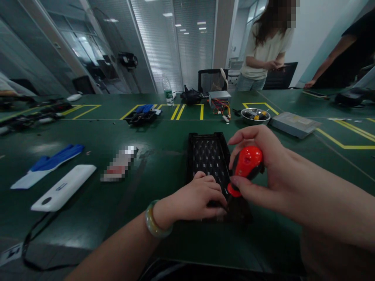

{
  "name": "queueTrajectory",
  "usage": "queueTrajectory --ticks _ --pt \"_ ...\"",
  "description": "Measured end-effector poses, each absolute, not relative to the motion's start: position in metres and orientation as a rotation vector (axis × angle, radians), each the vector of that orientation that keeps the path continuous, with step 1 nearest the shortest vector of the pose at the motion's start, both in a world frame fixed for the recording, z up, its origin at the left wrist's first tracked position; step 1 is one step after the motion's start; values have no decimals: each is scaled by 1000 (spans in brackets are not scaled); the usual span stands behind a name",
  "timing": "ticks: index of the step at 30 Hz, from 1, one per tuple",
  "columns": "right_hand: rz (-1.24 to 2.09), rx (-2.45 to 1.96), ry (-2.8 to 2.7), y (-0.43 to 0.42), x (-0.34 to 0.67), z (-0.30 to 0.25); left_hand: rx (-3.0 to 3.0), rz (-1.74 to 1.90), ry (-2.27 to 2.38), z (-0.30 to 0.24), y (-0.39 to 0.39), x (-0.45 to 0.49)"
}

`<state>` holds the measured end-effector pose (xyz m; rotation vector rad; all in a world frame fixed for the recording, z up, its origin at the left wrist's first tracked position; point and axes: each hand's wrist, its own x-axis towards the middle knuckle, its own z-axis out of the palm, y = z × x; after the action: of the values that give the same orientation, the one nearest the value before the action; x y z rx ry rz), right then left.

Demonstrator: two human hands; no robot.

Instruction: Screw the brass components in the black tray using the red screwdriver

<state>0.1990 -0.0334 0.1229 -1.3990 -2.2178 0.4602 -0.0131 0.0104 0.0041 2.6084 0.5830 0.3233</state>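
Note:
A black rectangular frame (223, 140) with a patterned inner surface lies on the green table in front of me. My right hand (272, 168) is closed around the red and black handle of a screwdriver (248, 158), which is tilted with its shaft pointing down at the frame's near right part. Over the near part of the frame rests my left hand (199, 197), its fingers curled and its thumb and forefinger close to the screwdriver's shaft. What those fingertips pinch, if anything, is hidden, and the screwdriver's tip cannot be made out.
Left on the table are a blue and white glove (55, 160), a white oblong device (64, 187) with a black strap, and a blurred-out object (119, 166). Farther back stand a bottle (167, 91), a power supply (219, 96), a metal bowl (255, 119) and a grey metal box (294, 124).

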Motion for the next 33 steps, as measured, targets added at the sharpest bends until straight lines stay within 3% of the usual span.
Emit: queueTrajectory --ticks 3,11,21,33 --pt "513 -1407 -2244 -37 196 127 2600 330 590 4 10 -13" --pt "270 -1379 -2211 -26 197 119 2580 295 590 4 11 -14" --pt "550 -1394 -2225 -36 198 129 2606 313 571 6 11 -13" --pt "408 -1360 -1912 -34 201 136 2606 323 566 4 12 -13"
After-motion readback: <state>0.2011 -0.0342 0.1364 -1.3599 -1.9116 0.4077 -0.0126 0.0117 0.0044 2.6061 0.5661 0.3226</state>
